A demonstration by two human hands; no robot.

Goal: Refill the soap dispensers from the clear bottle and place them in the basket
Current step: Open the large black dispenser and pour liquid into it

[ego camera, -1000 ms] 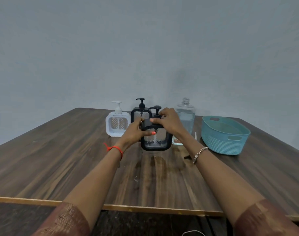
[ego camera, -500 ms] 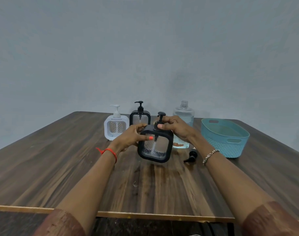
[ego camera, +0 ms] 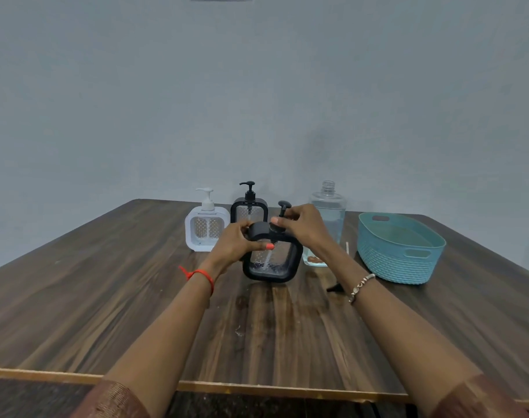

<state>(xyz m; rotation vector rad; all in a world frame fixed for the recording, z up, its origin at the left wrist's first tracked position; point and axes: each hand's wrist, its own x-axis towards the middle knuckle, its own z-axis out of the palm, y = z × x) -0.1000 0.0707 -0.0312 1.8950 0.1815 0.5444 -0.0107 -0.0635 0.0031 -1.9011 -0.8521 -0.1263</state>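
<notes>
Twisting at the pump [ego camera: 283, 206] collar is how this step reads, though whether on or off I cannot tell. The dispenser [ego camera: 272, 260] is centre of the surface [ego camera: 106, 282], slightly tilted, with the bottle [ego camera: 329, 212] just behind and the basket [ego camera: 393, 263] off to the right. The left hand [ego camera: 236, 245] grips its top corner, fingers [ego camera: 245, 230] curled over and thumb across the front. The right hand [ego camera: 302, 227] arches over the top, pinching the collar. Best to brace the body firmly, turn only the collar and hold it upright against spills. Both forearms reach forward, wrists angled inward.
</notes>
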